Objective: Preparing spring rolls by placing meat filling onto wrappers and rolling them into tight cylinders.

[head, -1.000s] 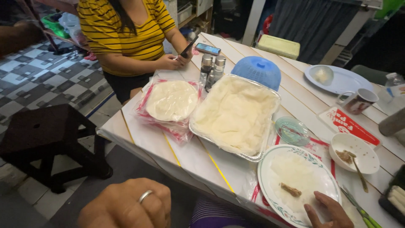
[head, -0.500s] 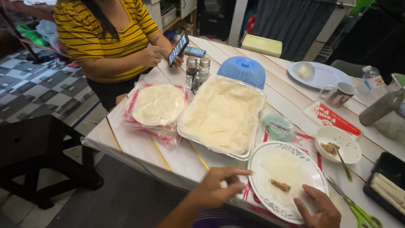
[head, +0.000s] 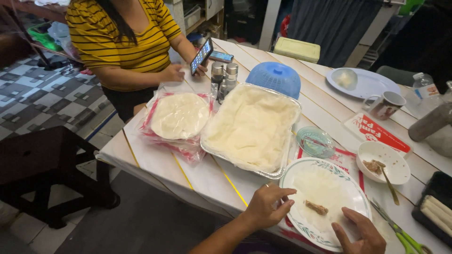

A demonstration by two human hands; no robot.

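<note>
My left hand (head: 266, 204) rests at the left rim of a white patterned plate (head: 292, 176), fingertips touching the thin round wrapper (head: 320, 188) spread on it. My right hand (head: 360, 230) lies on the plate's near edge, fingers on the wrapper. A small brown lump of filling (head: 316, 207) sits on the wrapper between both hands. Neither hand holds anything. A foil tray of stacked pale wrappers (head: 252, 127) stands just beyond the plate.
A person in a yellow striped shirt (head: 127, 37) across the table holds a phone (head: 201, 55). Nearby: a bagged stack of round wrappers (head: 179, 115), blue dome cover (head: 275, 77), bowl of filling with spoon (head: 382, 162), small glass dish (head: 314, 141), scissors (head: 400, 233), mug (head: 386, 104).
My left hand came up from below the table edge and reached to the plate's left rim. The view shifted closer to the plate. The other person raised the phone.
</note>
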